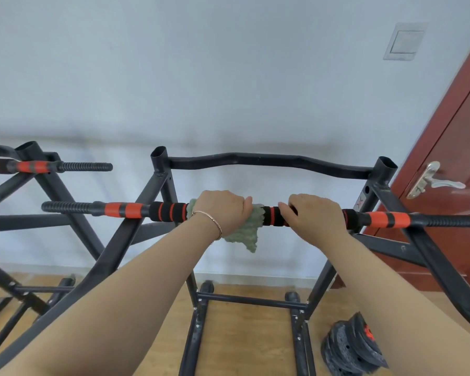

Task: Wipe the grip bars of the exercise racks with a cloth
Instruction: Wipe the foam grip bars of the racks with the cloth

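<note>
A black and orange grip bar (136,210) runs across the middle of the black exercise rack (269,161) in front of me. My left hand (223,210) grips a green knitted cloth (244,234) wrapped around the bar's centre, and the cloth's loose end hangs below the bar. My right hand (312,213) curls over the bar just to the right of the cloth, on the black foam section. A second rack (46,183) with its own orange and black grip bar (60,166) stands at the left.
A pale wall is close behind the racks. A red-brown door (456,147) with a metal handle (432,181) stands at the right. Black weight plates (353,348) lie stacked on the wooden floor at the lower right. Rack legs and crossbars spread below.
</note>
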Action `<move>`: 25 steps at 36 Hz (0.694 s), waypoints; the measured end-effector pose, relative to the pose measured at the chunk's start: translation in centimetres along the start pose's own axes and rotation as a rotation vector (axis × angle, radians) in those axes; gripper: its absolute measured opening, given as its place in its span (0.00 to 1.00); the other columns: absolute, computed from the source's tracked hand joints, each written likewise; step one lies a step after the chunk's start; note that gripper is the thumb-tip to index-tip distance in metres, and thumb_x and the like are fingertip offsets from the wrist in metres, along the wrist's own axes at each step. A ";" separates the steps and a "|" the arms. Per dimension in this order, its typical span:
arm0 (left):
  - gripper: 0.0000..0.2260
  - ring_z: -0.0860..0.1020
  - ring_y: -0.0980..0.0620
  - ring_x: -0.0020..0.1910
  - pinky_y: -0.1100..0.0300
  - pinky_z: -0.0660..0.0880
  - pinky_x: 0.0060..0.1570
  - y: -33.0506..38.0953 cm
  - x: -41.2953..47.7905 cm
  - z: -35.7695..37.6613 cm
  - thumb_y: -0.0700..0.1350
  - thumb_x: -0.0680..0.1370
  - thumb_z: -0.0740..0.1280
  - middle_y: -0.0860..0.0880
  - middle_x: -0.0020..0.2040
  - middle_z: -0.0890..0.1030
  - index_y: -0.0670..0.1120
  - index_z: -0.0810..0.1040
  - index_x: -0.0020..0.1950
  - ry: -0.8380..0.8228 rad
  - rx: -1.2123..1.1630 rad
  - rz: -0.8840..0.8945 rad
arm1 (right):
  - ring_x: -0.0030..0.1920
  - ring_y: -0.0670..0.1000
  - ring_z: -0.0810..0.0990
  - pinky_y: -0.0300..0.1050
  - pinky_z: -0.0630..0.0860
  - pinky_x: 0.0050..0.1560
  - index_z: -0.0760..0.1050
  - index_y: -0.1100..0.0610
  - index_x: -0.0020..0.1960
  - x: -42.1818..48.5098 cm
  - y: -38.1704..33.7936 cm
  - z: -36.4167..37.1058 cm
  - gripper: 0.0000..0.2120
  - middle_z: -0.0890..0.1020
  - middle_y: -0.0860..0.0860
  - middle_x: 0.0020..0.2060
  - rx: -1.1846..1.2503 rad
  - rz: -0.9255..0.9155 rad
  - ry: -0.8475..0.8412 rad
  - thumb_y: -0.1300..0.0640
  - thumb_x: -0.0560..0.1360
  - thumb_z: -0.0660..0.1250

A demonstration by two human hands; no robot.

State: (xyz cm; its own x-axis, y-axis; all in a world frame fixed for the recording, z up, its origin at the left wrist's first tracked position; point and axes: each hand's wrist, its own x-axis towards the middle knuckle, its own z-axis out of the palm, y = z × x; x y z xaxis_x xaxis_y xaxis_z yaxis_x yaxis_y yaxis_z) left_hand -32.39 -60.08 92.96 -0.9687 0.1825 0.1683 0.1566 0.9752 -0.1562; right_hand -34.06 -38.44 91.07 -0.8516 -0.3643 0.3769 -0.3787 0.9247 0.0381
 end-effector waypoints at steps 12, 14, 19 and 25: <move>0.15 0.71 0.48 0.28 0.59 0.65 0.31 0.0 0.0 0.1 0.45 0.82 0.51 0.49 0.31 0.74 0.48 0.63 0.35 0.030 0.041 0.022 | 0.29 0.52 0.77 0.44 0.74 0.38 0.75 0.59 0.41 3.5 -0.7 -1.0 0.34 0.79 0.50 0.29 0.023 0.053 -0.445 0.38 0.79 0.39; 0.15 0.70 0.48 0.28 0.59 0.64 0.30 -0.1 -0.3 0.3 0.46 0.81 0.51 0.49 0.31 0.74 0.47 0.62 0.35 0.042 0.023 0.036 | 0.28 0.51 0.69 0.44 0.66 0.31 0.75 0.57 0.44 2.7 -0.4 -0.5 0.36 0.72 0.49 0.29 -0.127 -0.092 -0.295 0.41 0.75 0.32; 0.19 0.72 0.48 0.29 0.60 0.64 0.31 -1.4 -0.9 0.9 0.49 0.82 0.47 0.50 0.31 0.73 0.47 0.67 0.34 0.097 0.043 -0.024 | 0.23 0.51 0.69 0.41 0.70 0.29 0.71 0.55 0.33 -0.5 -0.8 1.6 0.28 0.69 0.47 0.24 -0.172 -0.026 0.054 0.39 0.82 0.47; 0.19 0.70 0.49 0.27 0.60 0.61 0.29 -1.0 -1.1 1.5 0.47 0.82 0.47 0.51 0.30 0.72 0.47 0.68 0.35 0.114 0.073 -0.077 | 0.28 0.50 0.72 0.43 0.71 0.33 0.72 0.54 0.36 -0.2 -1.3 0.3 0.29 0.73 0.47 0.27 -0.134 0.020 -0.008 0.35 0.81 0.47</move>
State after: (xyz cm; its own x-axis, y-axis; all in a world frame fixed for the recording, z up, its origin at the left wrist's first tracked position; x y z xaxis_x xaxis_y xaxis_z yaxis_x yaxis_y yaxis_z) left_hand -31.76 -61.43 91.41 -0.9486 0.1244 0.2909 0.0641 0.9759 -0.2085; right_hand -33.50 -39.61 90.62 -0.8615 -0.3460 0.3717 -0.3101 0.9381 0.1543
